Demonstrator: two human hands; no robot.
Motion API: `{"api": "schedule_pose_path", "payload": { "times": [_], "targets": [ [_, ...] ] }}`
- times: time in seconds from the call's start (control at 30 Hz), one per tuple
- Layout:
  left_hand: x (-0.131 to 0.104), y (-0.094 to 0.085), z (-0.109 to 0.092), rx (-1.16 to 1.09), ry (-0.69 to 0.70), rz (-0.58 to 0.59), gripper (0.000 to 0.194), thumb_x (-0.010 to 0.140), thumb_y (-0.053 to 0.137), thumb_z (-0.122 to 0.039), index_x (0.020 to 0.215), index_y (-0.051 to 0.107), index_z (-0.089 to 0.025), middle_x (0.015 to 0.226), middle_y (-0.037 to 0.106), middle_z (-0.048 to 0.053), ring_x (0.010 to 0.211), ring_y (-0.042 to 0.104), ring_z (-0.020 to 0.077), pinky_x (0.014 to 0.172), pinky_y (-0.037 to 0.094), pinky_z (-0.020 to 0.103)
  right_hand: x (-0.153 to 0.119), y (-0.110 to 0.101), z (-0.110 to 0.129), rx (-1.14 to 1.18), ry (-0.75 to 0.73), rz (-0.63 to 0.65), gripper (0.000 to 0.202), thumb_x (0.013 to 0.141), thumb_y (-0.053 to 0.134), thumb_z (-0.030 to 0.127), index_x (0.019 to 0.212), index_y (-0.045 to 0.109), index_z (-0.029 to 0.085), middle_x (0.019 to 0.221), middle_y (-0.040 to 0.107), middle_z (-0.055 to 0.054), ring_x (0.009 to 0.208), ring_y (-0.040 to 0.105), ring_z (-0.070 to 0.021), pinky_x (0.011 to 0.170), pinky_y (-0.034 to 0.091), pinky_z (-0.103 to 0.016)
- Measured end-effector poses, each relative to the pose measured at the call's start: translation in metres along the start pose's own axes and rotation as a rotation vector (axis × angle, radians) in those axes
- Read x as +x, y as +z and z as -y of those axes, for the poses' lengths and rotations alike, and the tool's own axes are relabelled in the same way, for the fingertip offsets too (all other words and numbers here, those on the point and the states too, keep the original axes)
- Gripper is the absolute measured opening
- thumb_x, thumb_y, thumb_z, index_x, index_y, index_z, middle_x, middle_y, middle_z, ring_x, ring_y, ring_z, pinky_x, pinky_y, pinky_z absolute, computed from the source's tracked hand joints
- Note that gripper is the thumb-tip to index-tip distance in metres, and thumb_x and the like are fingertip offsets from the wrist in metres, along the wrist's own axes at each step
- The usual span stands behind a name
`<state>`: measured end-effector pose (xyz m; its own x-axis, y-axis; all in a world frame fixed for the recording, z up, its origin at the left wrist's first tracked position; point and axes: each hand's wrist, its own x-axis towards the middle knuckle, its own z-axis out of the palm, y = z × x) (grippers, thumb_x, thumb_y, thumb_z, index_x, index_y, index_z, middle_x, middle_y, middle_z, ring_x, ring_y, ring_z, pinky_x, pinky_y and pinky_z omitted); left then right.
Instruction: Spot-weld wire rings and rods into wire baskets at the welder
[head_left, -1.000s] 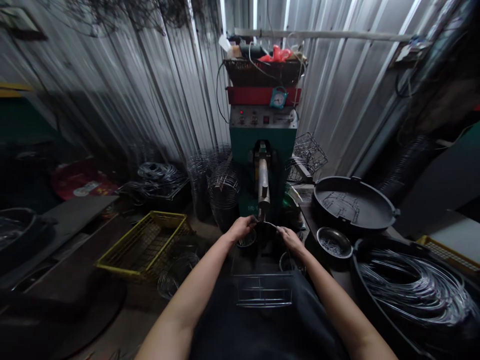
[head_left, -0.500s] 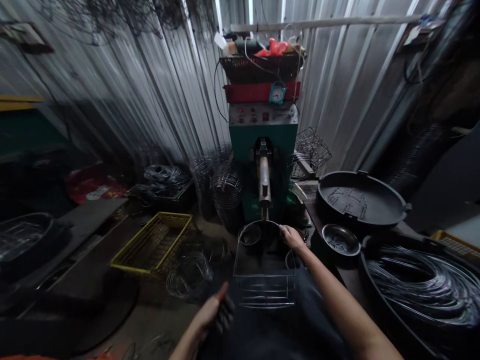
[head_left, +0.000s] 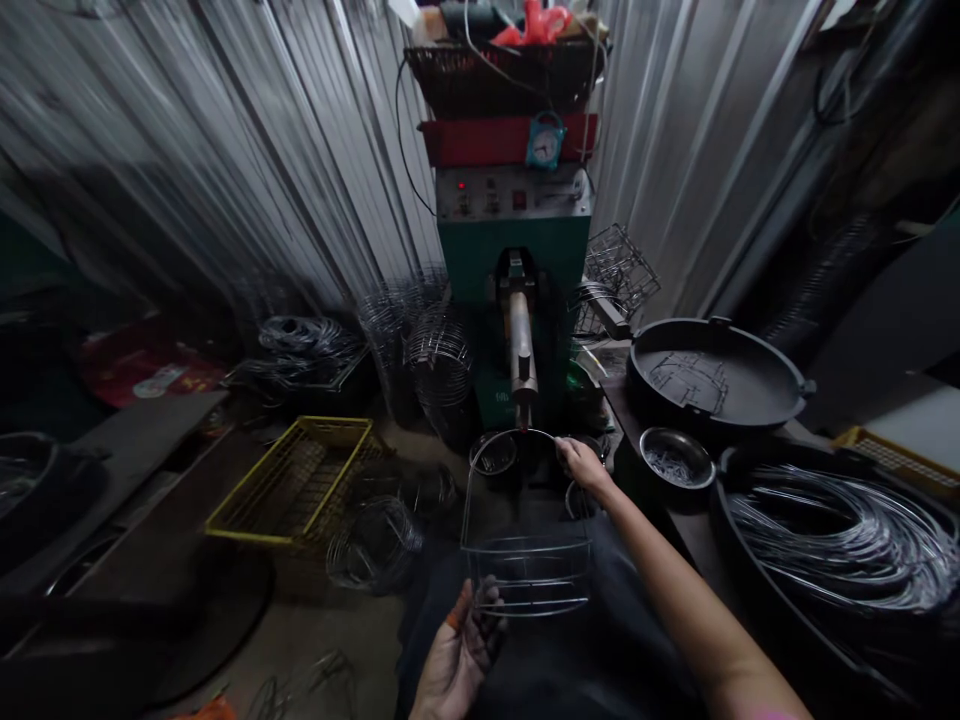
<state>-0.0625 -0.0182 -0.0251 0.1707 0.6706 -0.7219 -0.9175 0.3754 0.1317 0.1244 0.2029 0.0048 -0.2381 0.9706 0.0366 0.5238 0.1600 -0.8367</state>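
A wire frame [head_left: 525, 545] with a curved top hoop and several crossbars hangs over my lap. My right hand [head_left: 582, 465] is closed on the right side of its hoop. The hoop's top lies at the lower tip of the metal arm [head_left: 523, 350] of a green machine [head_left: 480, 260]. My left hand [head_left: 466, 640] is at the frame's lower left corner, palm up with fingers apart; whether its fingertips touch the wire is unclear.
A yellow wire basket [head_left: 300, 480] and wire rings [head_left: 375, 545] lie to the left. On the right are a black round pan [head_left: 720, 375], a metal bowl [head_left: 676, 458] of small parts and a tub of wire hoops [head_left: 847, 540].
My left hand has moved right and turned palm up beside the frame's lower corner. My right hand still holds the hoop. The view has tilted down slightly.
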Motion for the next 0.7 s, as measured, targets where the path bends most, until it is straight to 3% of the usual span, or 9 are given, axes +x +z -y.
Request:
{"api": "schedule_pose_path", "payload": {
  "times": [0.13, 0.27, 0.4, 0.5, 0.6, 0.7],
  "targets": [
    [0.005, -0.001, 0.002, -0.088, 0.136, -0.066, 0.022, 0.083, 0.045, -0.016, 0.067, 0.061, -0.019, 0.06, 0.065, -0.002, 0.058, 0.062, 0.0097, 0.059, 0.051, 0.021, -0.004, 0.006, -0.002, 0.036, 0.0, -0.013, 0.036, 0.08, 0.03, 0.043, 0.071, 0.052, 0.016, 0.07, 0.055, -0.003, 0.07, 0.051, -0.016, 0.066, 0.039, -0.025],
    [0.0, -0.02, -0.007, 0.023, 0.212, -0.048, 0.022, 0.082, 0.046, -0.013, 0.071, 0.063, -0.022, 0.06, 0.065, -0.003, 0.059, 0.062, 0.0087, 0.064, 0.052, 0.02, -0.021, 0.022, -0.006, 0.067, -0.054, -0.021, 0.039, 0.084, 0.028, 0.04, 0.075, 0.056, 0.015, 0.073, 0.057, -0.003, 0.074, 0.052, -0.0155, 0.07, 0.04, -0.025],
    [-0.003, -0.038, -0.017, 0.119, 0.243, -0.121, 0.028, 0.082, 0.041, -0.012, 0.071, 0.063, -0.024, 0.06, 0.065, -0.004, 0.059, 0.062, 0.01, 0.068, 0.052, 0.025, -0.038, 0.028, -0.023, 0.036, -0.075, 0.104, 0.037, 0.086, 0.031, 0.037, 0.086, 0.062, 0.016, 0.083, 0.063, -0.003, 0.081, 0.056, -0.0149, 0.074, 0.042, -0.023],
    [0.001, -0.037, -0.02, 0.225, 0.304, -0.098, 0.016, 0.075, 0.051, -0.015, 0.083, 0.063, -0.022, 0.073, 0.068, -0.001, 0.072, 0.064, 0.0155, 0.074, 0.051, 0.032, -0.038, -0.001, -0.052, -0.232, 0.065, 0.021, 0.024, 0.082, 0.045, 0.028, 0.099, 0.061, 0.021, 0.101, 0.063, -0.001, 0.094, 0.055, -0.0141, 0.081, 0.04, -0.021],
    [0.011, -0.03, -0.016, 0.311, 0.428, -0.077, 0.027, 0.062, 0.067, -0.023, 0.089, 0.061, -0.022, 0.076, 0.068, -0.001, 0.076, 0.064, 0.0205, 0.075, 0.051, 0.035, -0.03, -0.054, -0.089, -0.419, 0.271, -0.151, 0.029, 0.082, 0.045, 0.02, 0.108, 0.057, 0.019, 0.112, 0.058, -0.005, 0.103, 0.052, -0.0163, 0.086, 0.038, -0.024],
    [0.022, -0.025, -0.007, 0.331, 0.52, -0.063, 0.034, 0.055, 0.072, -0.027, 0.087, 0.061, -0.024, 0.072, 0.068, -0.001, 0.071, 0.064, 0.0201, 0.072, 0.051, 0.034, -0.02, -0.104, -0.124, -0.536, 0.473, -0.206, 0.03, 0.08, 0.044, 0.011, 0.106, 0.058, 0.015, 0.108, 0.059, -0.013, 0.102, 0.053, -0.0215, 0.084, 0.039, -0.029]
  ]
}}
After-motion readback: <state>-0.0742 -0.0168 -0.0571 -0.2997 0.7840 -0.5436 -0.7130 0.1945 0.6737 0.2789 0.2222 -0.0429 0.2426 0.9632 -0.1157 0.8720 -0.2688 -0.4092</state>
